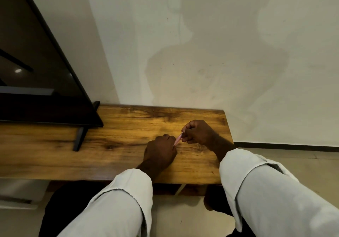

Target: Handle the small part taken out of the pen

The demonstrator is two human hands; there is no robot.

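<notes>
Both grips clamped on one small pink strip [178, 139], a slim thing stretched slantwise between them. Left hand [160, 150] low, knuckles up, heel down on the tabletop [117, 126], fingers curled under and pinching the strip's lower end at the fingertips. Right hand [199, 132] raised a touch higher and farther back, fist-like, thumb and forefinger nipping the upper end. Hands nearly meeting, just the short pink span showing between them; too small and too blurred to tell what the strip is made of.

Placement: strip over the right half of the tabletop, nearer the right edge than the left, roughly midway between the back edge and the front edge. Right hand close to the back right corner, left hand closer to the front edge.

Pale sleeves [128, 198] rolled back at both wrists, forearms coming in from the front edge. Wood grain warm and yellow-brown, dark knots here and there.

Off to the left: dark flat screen [36, 56] standing on the tabletop, its black foot [79, 138] planted well apart from the hands. Behind the back edge, pale wall [220, 44] carrying the shadow of a head and shoulders. Beyond the right edge, light floor [293, 156] with a dark skirting line.
</notes>
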